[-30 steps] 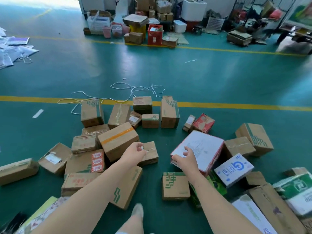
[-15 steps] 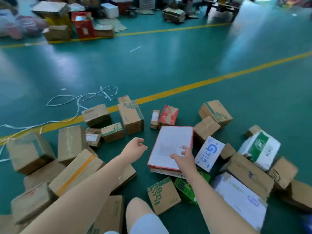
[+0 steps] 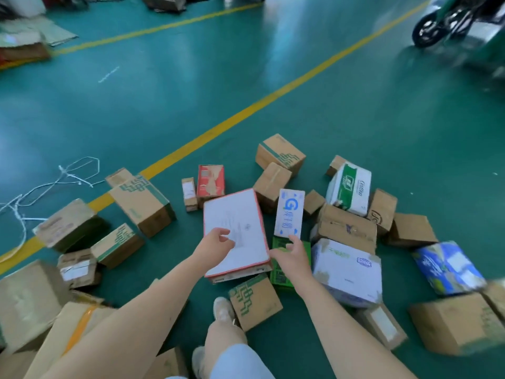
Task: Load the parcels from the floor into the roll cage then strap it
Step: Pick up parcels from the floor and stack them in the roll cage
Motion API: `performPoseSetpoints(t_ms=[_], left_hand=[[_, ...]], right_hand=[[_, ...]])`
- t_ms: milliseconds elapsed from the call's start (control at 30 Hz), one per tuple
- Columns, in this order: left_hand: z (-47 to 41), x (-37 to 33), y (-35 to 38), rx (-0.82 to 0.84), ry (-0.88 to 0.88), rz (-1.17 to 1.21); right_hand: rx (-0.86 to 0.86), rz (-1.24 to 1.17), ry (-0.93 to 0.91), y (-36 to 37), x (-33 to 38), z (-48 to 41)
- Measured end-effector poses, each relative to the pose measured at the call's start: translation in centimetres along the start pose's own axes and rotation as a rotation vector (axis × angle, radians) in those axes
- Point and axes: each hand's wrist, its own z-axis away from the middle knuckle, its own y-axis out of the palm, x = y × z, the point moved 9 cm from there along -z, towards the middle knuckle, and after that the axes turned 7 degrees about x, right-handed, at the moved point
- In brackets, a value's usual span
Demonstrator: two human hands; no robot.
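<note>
Many cardboard parcels lie scattered on the green floor. A flat white parcel with a red edge lies in the middle. My left hand hovers over its near left part, fingers curled and apart, holding nothing. My right hand is open just off its near right corner, above a green box, below a white-and-blue carton. No roll cage or strap is in view.
Brown boxes crowd the left, and white, green and blue cartons crowd the right. A white cord lies at left across a yellow floor line. A scooter stands far right. My foot rests between boxes.
My view has swung to the right. My left hand left the brown boxes and came over the white parcel. My right hand slid from its near edge to its right corner.
</note>
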Motion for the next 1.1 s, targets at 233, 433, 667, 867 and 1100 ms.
performPoseSetpoints(t_ms=[233,433,667,867,1100], left_hand=[[-2.9,-0.6,1.4,0.057,-0.036,-0.026],[-6.1,-3.8,4.3,0.116,-0.034,-0.052],[-14.7,-12.2,17.6,0.232,-0.001,-0.177],[-24.3,-17.9,32.8,0.334,-0.019,-0.284],[-37.6,-15.4,47.7,0.533,-0.049,-0.561]], right_hand=[[-0.003,-0.012,0.042,-1.2,-1.1,-2.7],[-0.046,-0.045,0.124,-6.0,-2.2,-5.0],[-0.141,-0.158,0.222,-18.8,-8.2,-10.4],[-0.168,-0.292,0.365,-30.1,-17.0,-17.7],[-0.205,-0.462,0.557,-34.4,-30.7,-26.8]])
